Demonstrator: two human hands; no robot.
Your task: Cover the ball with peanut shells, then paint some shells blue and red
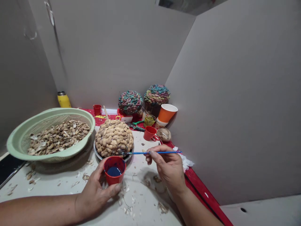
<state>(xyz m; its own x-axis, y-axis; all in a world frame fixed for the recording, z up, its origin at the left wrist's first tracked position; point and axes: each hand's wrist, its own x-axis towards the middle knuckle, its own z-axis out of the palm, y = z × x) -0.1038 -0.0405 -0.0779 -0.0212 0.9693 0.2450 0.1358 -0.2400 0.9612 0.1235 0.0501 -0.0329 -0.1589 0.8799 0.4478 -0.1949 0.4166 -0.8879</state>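
A red cup (113, 179) with dark blue liquid inside is held in my left hand (95, 190), low at the centre. My right hand (170, 169) pinches the handle of a blue paintbrush (138, 153), held nearly level. The dark brush tip is at the lower right side of a ball covered in peanut shells (114, 138), just above and behind the cup. A few dark marks show on the shells near the tip. The ball rests in a metal bowl (96, 153), and a wooden stick (105, 112) rises behind it.
A green basket (15, 142) of shells stands left. Behind are two coloured shell balls (130, 102) (157, 94), a yellow bottle (64, 101), an orange cup (166, 113), another red cup (149, 133), a twine ball (164, 134) and pliers. Shell bits lie on the table (94, 213). Grey walls enclose it.
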